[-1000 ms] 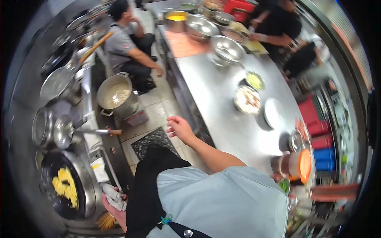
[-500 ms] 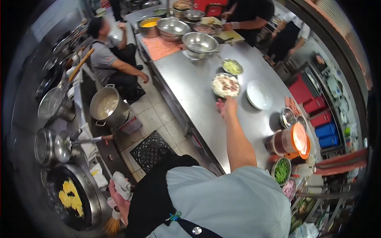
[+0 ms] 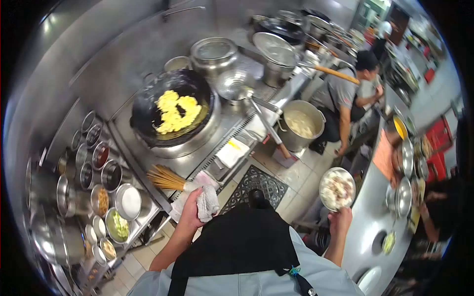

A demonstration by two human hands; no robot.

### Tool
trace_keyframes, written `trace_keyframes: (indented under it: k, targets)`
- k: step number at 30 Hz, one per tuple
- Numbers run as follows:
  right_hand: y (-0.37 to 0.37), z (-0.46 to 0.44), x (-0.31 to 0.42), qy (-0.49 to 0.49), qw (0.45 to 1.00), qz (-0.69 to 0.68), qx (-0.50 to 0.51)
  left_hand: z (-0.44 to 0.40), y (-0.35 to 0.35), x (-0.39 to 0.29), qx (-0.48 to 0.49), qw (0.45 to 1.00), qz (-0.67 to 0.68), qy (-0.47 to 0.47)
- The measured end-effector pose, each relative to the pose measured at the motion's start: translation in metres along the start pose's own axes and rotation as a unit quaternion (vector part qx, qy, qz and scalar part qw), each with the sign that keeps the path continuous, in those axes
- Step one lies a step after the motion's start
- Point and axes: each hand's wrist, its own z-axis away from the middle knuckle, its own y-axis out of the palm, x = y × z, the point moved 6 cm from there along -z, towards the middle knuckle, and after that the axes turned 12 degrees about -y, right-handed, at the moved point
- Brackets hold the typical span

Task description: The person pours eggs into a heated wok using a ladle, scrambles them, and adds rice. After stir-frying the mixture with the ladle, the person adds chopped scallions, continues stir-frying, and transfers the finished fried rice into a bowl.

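My left hand (image 3: 190, 208) is closed around a crumpled white cloth (image 3: 208, 204), held in front of my apron near the stove's edge. My right hand (image 3: 340, 221) grips the rim of a bowl (image 3: 323, 197) filled with what looks like white rice topped with brownish-red pieces (image 3: 337, 187). That bowl is off the steel table, over the aisle. Ahead of my left hand, a black wok (image 3: 139, 121) on the burner holds yellow scrambled egg (image 3: 173, 111). A bamboo wok brush (image 3: 165, 177) lies beside the cloth, at the stove edge.
Seasoning containers (image 3: 102, 172) crowd the left. A strainer (image 3: 236, 85) and a wooden-handled ladle (image 3: 269, 126) extend over the stove edge. A stockpot (image 3: 302, 126) stands by a crouching person (image 3: 340, 93). The steel table (image 3: 363, 217) lies right, with a dark mat (image 3: 254, 185) on the floor.
My view has swung left from the steel table to the stove. My right hand has lifted the bowl of rice off the table. The cloth stays in my left hand.
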Motion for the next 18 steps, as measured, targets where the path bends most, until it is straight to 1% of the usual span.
trace_keyframes:
  k: [2, 4, 5, 6, 7, 9, 10, 11, 13, 14, 15, 17, 18]
  targets:
    - [0.103, -0.021, 0.008, 0.012, 0.989, -0.014, 0.147, 0.004, -0.008, -0.004, -0.056, 0.996, 0.025, 0.061]
    - [0.21, -0.036, 0.008, 0.017, 0.962, -0.006, 0.273, 0.016, -0.005, -0.008, -0.086, 0.986, 0.067, 0.127]
    - [0.268, -0.039, 0.01, 0.012, 0.946, 0.007, 0.325, 0.02, -0.002, -0.011, -0.103, 0.978, 0.088, 0.158]
    - [0.325, -0.023, 0.03, 0.017, 0.92, -0.011, 0.391, 0.028, -0.001, -0.012, -0.12, 0.973, 0.078, 0.182]
    - [0.383, -0.006, 0.044, 0.046, 0.888, -0.051, 0.454, 0.036, -0.001, -0.013, -0.121, 0.967, 0.09, 0.204]
    - [0.483, -0.006, 0.041, -0.022, 0.834, 0.028, 0.551, 0.053, -0.002, -0.01, -0.123, 0.955, 0.11, 0.248]
    - [0.53, 0.005, 0.042, -0.022, 0.817, 0.028, 0.576, 0.059, -0.005, -0.004, -0.15, 0.948, 0.137, 0.246]
    - [0.575, 0.02, 0.045, -0.023, 0.799, 0.028, 0.6, 0.065, -0.005, 0.001, -0.158, 0.937, 0.166, 0.264]
    - [0.657, 0.045, 0.051, -0.159, 0.744, 0.099, 0.641, 0.069, -0.007, 0.013, -0.174, 0.913, 0.219, 0.297]
    - [0.701, 0.054, 0.053, -0.435, 0.675, 0.123, 0.583, 0.07, -0.02, 0.023, -0.188, 0.903, 0.228, 0.312]
    - [0.725, 0.075, 0.043, -0.674, 0.553, 0.132, 0.472, 0.072, -0.021, 0.034, -0.199, 0.895, 0.243, 0.315]
    - [0.747, 0.117, 0.03, -0.667, 0.491, 0.168, 0.535, 0.078, -0.019, 0.054, -0.223, 0.881, 0.27, 0.318]
    - [0.767, 0.128, -0.002, -0.632, 0.447, 0.302, 0.557, 0.08, -0.019, 0.065, -0.22, 0.867, 0.298, 0.334]
